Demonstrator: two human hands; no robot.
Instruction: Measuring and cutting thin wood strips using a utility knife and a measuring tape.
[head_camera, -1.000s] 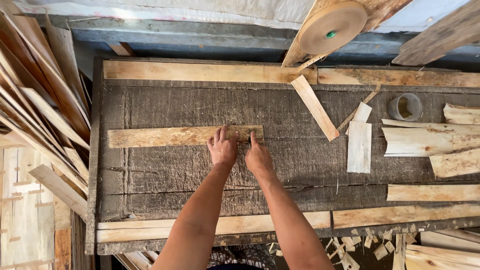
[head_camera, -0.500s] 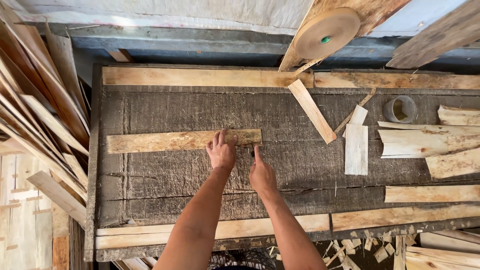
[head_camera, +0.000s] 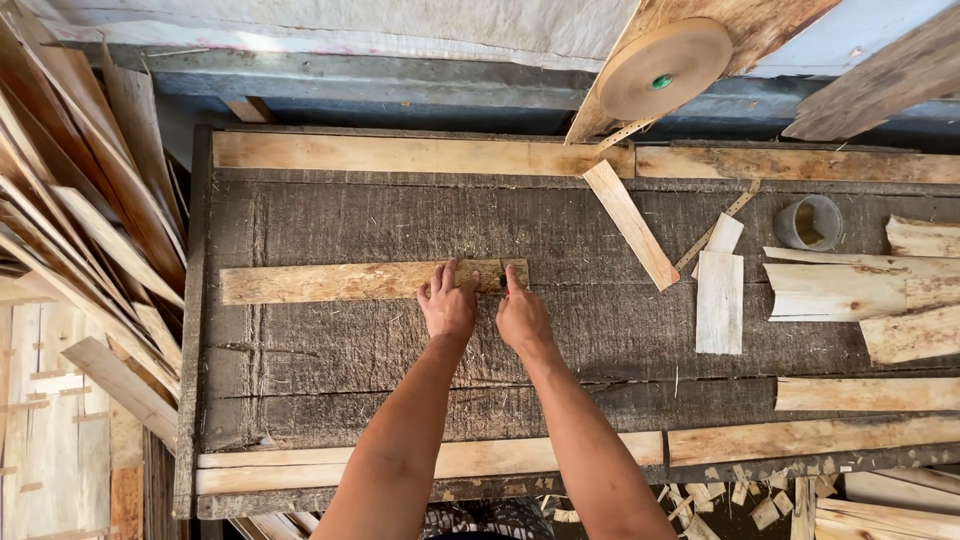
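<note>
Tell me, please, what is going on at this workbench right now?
A person stands at a dark wooden workbench, both bare hands on a long thin wood strip lying flat across it. The left hand presses its fingers on the strip near its right end; the right hand points a finger at that end. More strips and offcuts lie to the right, and a roll of brown tape hangs above.

Pale veneer strip (head_camera: 350, 281) lies flat, lengthwise across the dark workbench
</note>
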